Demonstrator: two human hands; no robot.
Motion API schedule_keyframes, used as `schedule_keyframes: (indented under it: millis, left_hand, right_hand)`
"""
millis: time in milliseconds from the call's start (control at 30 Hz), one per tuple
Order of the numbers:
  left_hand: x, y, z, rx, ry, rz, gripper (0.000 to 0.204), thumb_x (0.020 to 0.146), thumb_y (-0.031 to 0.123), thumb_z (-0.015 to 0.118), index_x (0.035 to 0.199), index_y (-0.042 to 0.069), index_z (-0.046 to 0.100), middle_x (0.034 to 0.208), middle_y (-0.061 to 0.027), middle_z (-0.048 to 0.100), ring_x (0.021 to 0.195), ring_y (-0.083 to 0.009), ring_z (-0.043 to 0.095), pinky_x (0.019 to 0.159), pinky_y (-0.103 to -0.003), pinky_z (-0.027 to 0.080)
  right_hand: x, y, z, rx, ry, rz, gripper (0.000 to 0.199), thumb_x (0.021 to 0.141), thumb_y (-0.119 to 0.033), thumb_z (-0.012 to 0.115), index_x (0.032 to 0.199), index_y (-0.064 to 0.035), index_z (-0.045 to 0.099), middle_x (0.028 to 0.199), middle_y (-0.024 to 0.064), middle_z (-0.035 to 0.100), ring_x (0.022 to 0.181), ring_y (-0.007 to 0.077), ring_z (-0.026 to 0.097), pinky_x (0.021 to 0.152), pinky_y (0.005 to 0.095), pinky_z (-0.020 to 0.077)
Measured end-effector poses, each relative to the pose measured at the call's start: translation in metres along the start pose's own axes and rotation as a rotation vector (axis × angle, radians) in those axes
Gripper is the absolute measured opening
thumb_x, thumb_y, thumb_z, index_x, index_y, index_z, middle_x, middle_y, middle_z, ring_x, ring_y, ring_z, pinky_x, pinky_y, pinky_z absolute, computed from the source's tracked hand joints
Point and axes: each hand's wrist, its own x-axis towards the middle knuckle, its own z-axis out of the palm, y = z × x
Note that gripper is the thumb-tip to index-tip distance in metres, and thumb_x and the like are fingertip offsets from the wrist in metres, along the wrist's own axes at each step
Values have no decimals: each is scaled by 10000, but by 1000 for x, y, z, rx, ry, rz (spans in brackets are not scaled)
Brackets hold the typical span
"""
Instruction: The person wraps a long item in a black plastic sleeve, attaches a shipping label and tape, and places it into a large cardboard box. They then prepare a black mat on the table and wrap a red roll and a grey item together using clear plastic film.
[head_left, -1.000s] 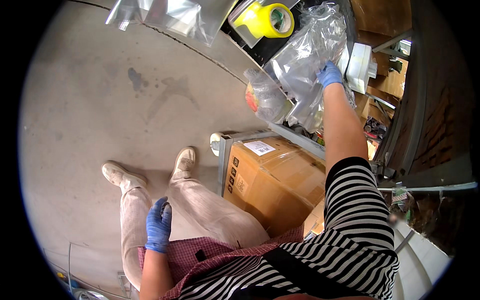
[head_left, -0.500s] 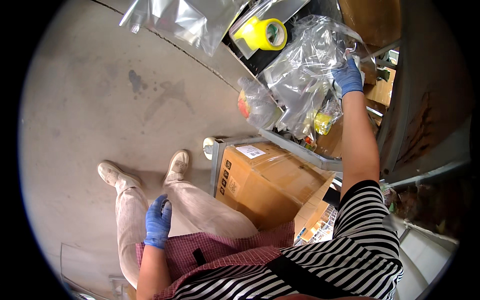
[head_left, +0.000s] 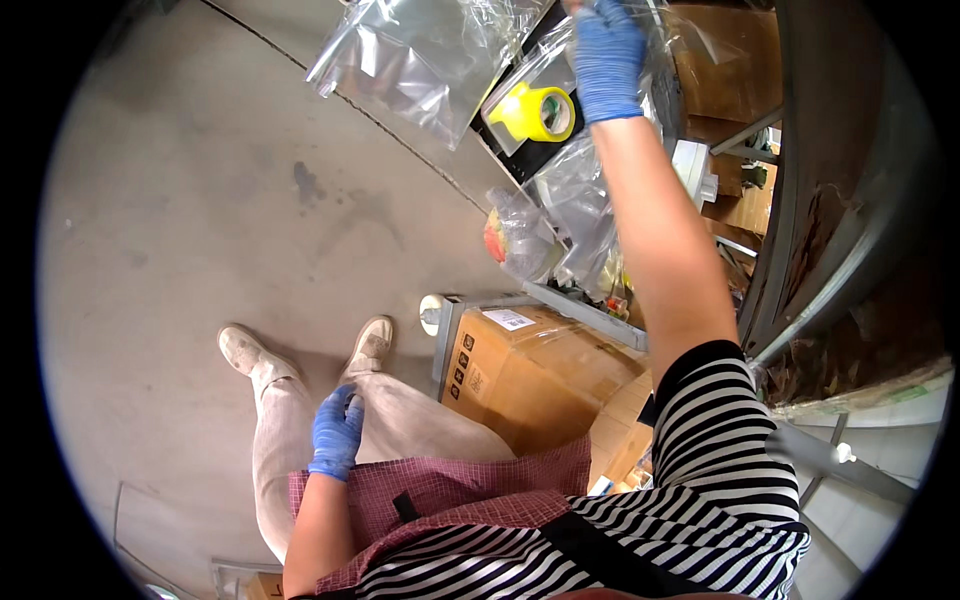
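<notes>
Got right hand (head_left: 608, 60) stretched up to the top edge of the view, blue glove on, back of it facing the camera. Can't tell if spread wide, narrow or holding anything, with fingertips right at the edge and kinda blurry. Looks to be over the clear plastic (head_left: 585, 185), but can't say if touching. Can see that plastic crumpled and shiny on the black top (head_left: 527, 158), below the hand and under the forearm (head_left: 665, 230), with more of it to the right.

Got yellow tape (head_left: 525, 112) just left of and below that hand, lying on something clear. Can spot another clear sheet (head_left: 400, 75) farther left, plus a white box (head_left: 690, 165) right of the forearm. Also got a wrapped bundle (head_left: 525, 235) with a reddish patch, just beside the plastic.

Got left hand (head_left: 338, 435) way down between the thighs in view, blue glove too. Fingers half curled, thumb a little apart, nothing visible in it. Nearest to the pants (head_left: 420, 415) and plaid apron (head_left: 440, 490); can't tell if touching either.

Got a big carton (head_left: 530, 390) too, beside a grey frame (head_left: 446, 345).
</notes>
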Motion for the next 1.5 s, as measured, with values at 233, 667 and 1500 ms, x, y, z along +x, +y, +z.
schedule_keyframes:
  millis: [233,667,1500]
  left_hand:
    - [1,-13,-4,1,37,91,324,946,199,641,1215,18,653,1059,-190,699,953,-272,684,865,-364,530]
    - [-160,237,-134,-451,-682,394,1089,818,680,674,1512,-71,299,1471,-234,456,1350,-337,464,1145,-443,344]
    - [-463,590,-130,719,223,1808,162,767,26,656,913,93,679,856,-82,619,743,-267,624,673,-349,519]
  right_hand:
    - [-80,-164,50,-180,-315,-781,204,886,-26,613,1072,-84,673,980,78,698,804,200,659,696,299,516]
    - [-283,-346,-32,360,-973,-293,179,892,-134,586,998,-63,712,941,147,712,852,322,686,791,441,525]
    - [-84,-566,-386,1334,-525,596,1032,842,-769,539,1514,-13,338,1434,218,509,1259,365,555,1035,490,492]
